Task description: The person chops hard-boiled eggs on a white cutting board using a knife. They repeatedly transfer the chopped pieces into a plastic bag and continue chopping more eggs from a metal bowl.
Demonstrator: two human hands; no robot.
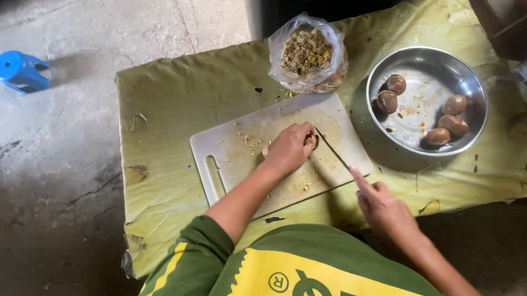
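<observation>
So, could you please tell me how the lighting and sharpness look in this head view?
Head view: light is uneven, the floor at lower left in deep shadow; the metal bowl shows soft glare; the right hand casts shadow on the table cover; focus is fair.

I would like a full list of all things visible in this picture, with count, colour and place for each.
cutting board: one, white, middle of the table
knife: one, thin dark blade, over the board's right part
brown egg: one, under the left hand on the board
metal bowl: one, silver, right of the board
eggs in bowl: five, brown
plastic bag: one, clear, holding chopped bits, behind the board
table cover: one, yellow-green
stool: one, blue, on the floor at left
left hand: pressing the egg
right hand: holding the knife
</observation>
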